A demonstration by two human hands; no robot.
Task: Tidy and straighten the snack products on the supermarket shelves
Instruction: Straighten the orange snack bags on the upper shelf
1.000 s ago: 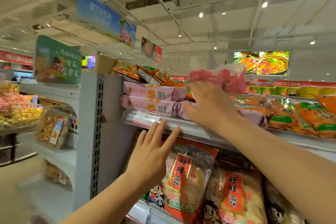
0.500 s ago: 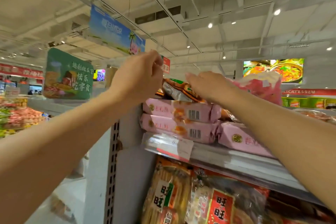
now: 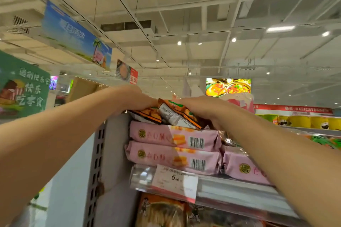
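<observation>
Both hands, left hand (image 3: 136, 100) and right hand (image 3: 200, 108), grip orange snack packs (image 3: 171, 114) atop stacked pink packs (image 3: 171, 138) on the top shelf (image 3: 230, 190); fingers hidden, beneath a white gridded ceiling (image 3: 203, 14).

Shelf price tag (image 3: 175, 180) reads 6; red banner (image 3: 295, 109) DELICATESSEN

Bare forearms, sleeveless, and unadorned hands (image 3: 136, 100).
</observation>
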